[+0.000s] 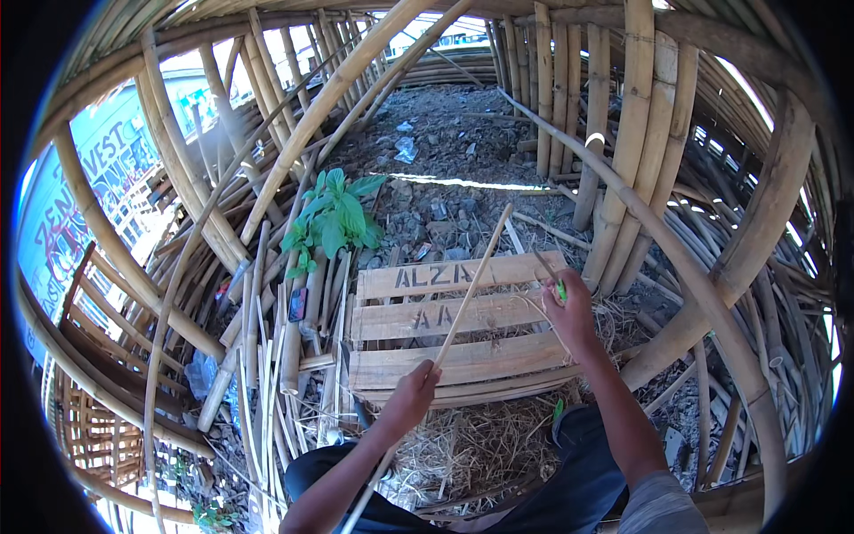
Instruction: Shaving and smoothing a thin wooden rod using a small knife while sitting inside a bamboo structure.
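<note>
My left hand [409, 402] is closed around a long, thin bamboo strip [471, 298]. The strip slants from beside my left leg up over a wooden slatted crate [378, 326], its far end past the crate's back edge. In my closed right hand [572, 320] is a knife [542, 264], with a bit of green showing at its handle. Its narrow blade points up and to the left, apart from the strip. A thin curled shaving [539, 309] hangs beside the right hand, over the crate's right side. Part of the knife's handle is hidden by my fingers.
Dry shavings [480, 449] cover the ground between my legs. Bamboo poles [258, 311] lie at the left, by a leafy green plant [334, 218]. A diagonal bamboo pole [663, 230] crosses the right side. Upright poles frame the space, and stony soil [445, 133] stretches ahead.
</note>
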`<control>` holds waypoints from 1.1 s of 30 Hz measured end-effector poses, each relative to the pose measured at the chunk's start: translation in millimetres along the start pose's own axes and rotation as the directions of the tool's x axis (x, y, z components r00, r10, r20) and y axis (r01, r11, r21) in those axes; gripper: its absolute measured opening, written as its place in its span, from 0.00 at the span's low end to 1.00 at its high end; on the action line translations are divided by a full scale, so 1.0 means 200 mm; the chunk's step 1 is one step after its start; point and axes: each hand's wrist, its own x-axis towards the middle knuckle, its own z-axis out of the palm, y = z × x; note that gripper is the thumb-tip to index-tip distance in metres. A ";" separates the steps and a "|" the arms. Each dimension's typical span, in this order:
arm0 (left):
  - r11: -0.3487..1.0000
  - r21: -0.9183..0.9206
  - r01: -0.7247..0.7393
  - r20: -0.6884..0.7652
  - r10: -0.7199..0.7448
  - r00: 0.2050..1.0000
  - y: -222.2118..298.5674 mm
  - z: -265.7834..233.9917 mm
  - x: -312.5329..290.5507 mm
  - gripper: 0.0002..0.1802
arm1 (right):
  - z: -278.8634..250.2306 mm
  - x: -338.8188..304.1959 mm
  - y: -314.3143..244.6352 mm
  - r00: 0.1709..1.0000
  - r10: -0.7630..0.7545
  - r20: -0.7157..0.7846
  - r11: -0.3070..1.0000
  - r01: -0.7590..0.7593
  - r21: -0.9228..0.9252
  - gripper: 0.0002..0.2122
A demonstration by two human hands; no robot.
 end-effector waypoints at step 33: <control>0.865 -0.477 0.156 0.359 0.030 0.933 -0.25 0.30 0.12 0.15 | 0.25 -0.30 -0.11 0.919 0.082 0.386 0.120 -0.394 0.911 0.16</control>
